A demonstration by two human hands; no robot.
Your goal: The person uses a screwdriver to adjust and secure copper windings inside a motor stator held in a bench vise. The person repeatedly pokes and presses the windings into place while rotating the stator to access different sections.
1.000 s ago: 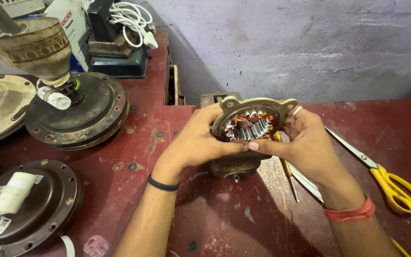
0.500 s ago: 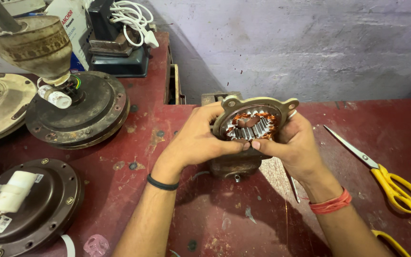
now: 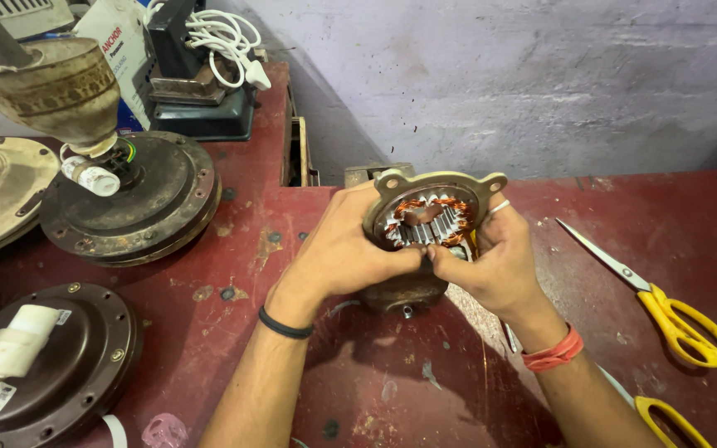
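A round fan motor housing (image 3: pixel 435 184) with copper windings and steel stator teeth stands tilted on the dark red table (image 3: pixel 234 249), its open face toward me. My left hand (image 3: pixel 346 249) clasps its left side, fingers reaching across the lower rim. On the right side my right hand (image 3: pixel 491 261) grips the housing, its fingertips meeting the left hand's at the lower edge of the windings. A black band circles my left wrist and a red thread my right.
Yellow-handled scissors (image 3: pixel 665 303) lie at the right, a second yellow handle (image 3: pixel 661 415) near the bottom edge. Two dark fan motor bodies (image 3: pixel 139 203) (image 3: pixel 60 365) sit at left, beside a brass-coloured canopy (image 3: pixel 56 87). A white cable (image 3: pixel 226 37) rests on a machine behind.
My right hand has slid left and down from the housing's right rim to its lower front edge, meeting my left fingertips. The housing has stayed in place.
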